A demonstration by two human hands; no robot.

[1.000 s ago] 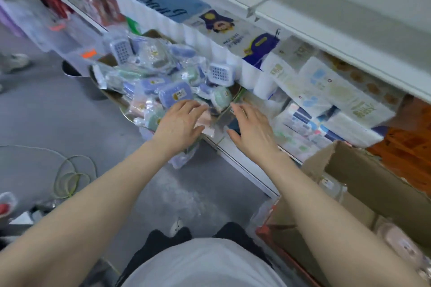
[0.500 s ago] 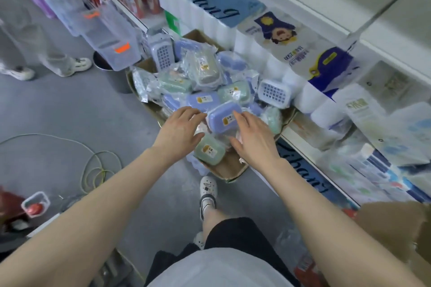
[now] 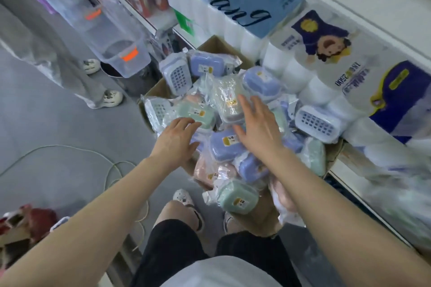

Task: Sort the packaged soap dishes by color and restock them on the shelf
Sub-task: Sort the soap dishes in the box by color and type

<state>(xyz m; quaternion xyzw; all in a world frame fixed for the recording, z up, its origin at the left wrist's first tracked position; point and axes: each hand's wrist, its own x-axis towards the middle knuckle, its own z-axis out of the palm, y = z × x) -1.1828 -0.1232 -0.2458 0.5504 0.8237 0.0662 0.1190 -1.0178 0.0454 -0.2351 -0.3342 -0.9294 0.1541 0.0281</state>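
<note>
A cardboard box [image 3: 211,43] against the shelf holds a heap of several bagged soap dishes in blue, green, pink and white. My left hand [image 3: 175,141] lies over the heap's left side, fingers relaxed, beside a green dish [image 3: 198,114]. Spread flat with straight fingers, my right hand [image 3: 258,128] hovers over or touches the middle of the heap, next to a blue dish [image 3: 224,147]. A clear-bagged pale dish [image 3: 229,100] sits just beyond its fingertips. Lower down lie a pink dish [image 3: 210,171] and another green dish [image 3: 238,197]. Neither hand holds anything.
Tissue and toilet-paper packs [image 3: 326,58] fill the shelf [image 3: 363,7] behind the box. Clear plastic bins [image 3: 121,49] stand at the left. Another person's leg and shoes [image 3: 112,98] are on the grey floor, where a cable [image 3: 70,149] loops. My own feet [image 3: 184,198] are below the box.
The view has swung left and closer onto the box. My right hand has lifted off the blue dish and spread open further into the heap; my left hand has shifted slightly left.
</note>
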